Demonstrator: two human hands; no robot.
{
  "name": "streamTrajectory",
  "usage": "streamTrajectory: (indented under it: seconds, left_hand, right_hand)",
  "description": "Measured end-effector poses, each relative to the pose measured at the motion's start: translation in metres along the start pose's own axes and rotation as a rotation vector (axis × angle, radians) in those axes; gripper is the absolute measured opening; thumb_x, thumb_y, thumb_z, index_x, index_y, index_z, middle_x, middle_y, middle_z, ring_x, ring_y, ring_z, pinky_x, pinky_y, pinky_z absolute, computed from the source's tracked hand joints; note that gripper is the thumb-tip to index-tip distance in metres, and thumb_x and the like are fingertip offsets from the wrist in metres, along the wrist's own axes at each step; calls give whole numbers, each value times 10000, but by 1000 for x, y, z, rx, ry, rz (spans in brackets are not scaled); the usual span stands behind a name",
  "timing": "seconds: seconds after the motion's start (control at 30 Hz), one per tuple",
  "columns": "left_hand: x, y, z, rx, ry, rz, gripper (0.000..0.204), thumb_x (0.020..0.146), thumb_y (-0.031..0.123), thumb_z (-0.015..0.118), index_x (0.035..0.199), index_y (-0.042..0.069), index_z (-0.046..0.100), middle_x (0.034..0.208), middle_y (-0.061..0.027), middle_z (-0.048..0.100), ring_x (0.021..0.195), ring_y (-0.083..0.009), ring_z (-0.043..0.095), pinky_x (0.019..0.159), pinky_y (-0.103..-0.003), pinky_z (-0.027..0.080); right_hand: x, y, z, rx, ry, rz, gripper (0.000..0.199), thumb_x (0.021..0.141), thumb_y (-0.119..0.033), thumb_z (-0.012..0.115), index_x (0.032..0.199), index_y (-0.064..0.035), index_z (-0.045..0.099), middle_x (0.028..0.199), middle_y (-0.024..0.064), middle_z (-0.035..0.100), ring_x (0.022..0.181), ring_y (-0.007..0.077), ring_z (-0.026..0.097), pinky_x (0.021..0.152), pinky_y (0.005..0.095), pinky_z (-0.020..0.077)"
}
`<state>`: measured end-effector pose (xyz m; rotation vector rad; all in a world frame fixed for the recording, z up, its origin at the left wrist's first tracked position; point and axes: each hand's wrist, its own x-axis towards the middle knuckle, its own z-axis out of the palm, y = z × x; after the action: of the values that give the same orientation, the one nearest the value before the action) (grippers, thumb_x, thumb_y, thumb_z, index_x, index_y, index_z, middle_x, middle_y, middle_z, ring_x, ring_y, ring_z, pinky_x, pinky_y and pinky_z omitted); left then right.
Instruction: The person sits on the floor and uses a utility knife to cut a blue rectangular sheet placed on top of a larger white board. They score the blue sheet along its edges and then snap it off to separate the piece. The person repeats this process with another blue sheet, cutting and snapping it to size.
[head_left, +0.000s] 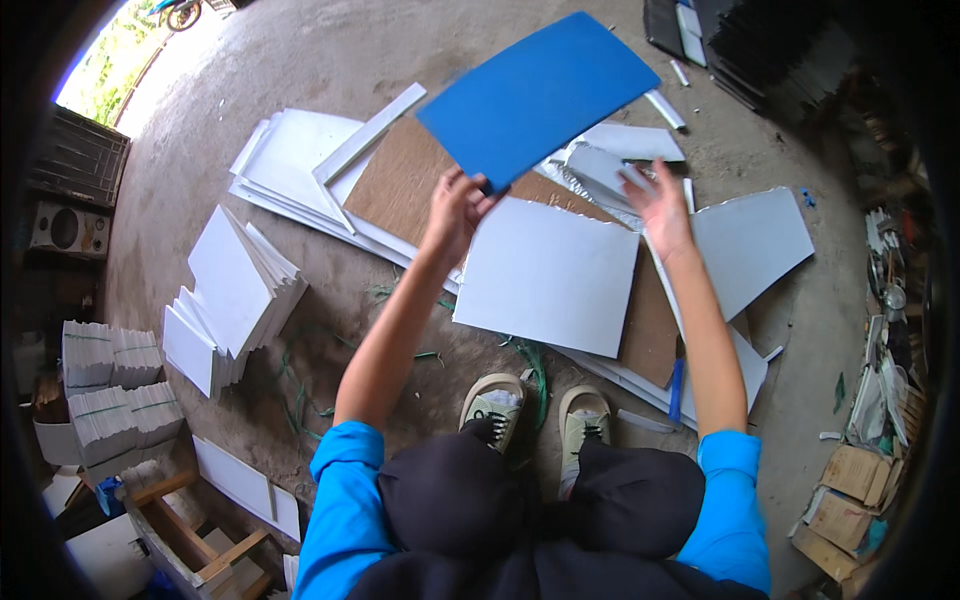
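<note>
My left hand [460,208] is closed on the near corner of a flat blue board [540,95], which is raised and tilted above the pile. Its far end points up and to the right. My right hand [660,205] is open with its fingers apart, holding nothing, to the right of the board and over the pile. Between my forearms lies a white rectangular sheet [550,275] on a brown board [395,185]. A slim blue tool [677,385], perhaps a cutter, rests by my right forearm.
White sheets [290,150] are layered under the brown board, and a cut white panel [755,250] lies right. Stacked white panels [235,280] stand left, near tied white bundles [100,355] and a wooden frame [200,530]. Green string [540,380] lies by my shoes. Cardboard [850,500] sits far right.
</note>
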<state>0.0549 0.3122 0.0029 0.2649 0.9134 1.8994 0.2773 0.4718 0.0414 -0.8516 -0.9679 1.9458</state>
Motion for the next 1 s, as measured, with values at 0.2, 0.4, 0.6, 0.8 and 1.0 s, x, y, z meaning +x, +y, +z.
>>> streamTrajectory:
  seconds: [0.2,0.4,0.6,0.8,1.0]
  left_hand:
    - [-68,-42,55,16,-74,-76,353,796,76,600,1085,143,409,1015,17,506,918,-77,477,744,-278,356]
    - [-104,-47,71,318,-297,-88,327,840,170,584,1113,94,422,1087,-21,502,1006,-113,474,803,-284,372]
    - [-77,-26,-40,543,74,-42,658,809,628,406,1121,49,389,1178,-126,483,1097,-232,464,906,-418,342]
    - [-42,14,-30,1122,-27,566,536,891,438,425,1154,-28,400,1122,-183,483,1080,-249,461,897,-322,351]
    - [-42,6,-10,1207,-340,196,434,881,353,498,1155,20,461,1037,-183,579,994,-257,551,850,-318,409]
  right_hand:
    - [-73,10,44,-34,-152,57,458,848,-228,572,1170,18,358,1130,123,484,986,206,532,840,305,440]
    - [-105,-7,46,-239,-116,-51,370,869,-148,526,1172,1,374,1101,102,500,997,179,506,847,334,424]
    - [-116,-28,-7,-416,-355,95,389,860,-109,529,1195,26,383,1049,127,553,929,167,554,776,299,471]
    - [-138,-45,-40,-729,-535,413,564,835,-163,573,1300,4,300,1044,106,558,875,129,566,728,276,477]
    - [-116,-33,-59,-914,-643,547,562,832,-192,576,1314,-54,321,1067,82,553,918,101,533,723,228,441]
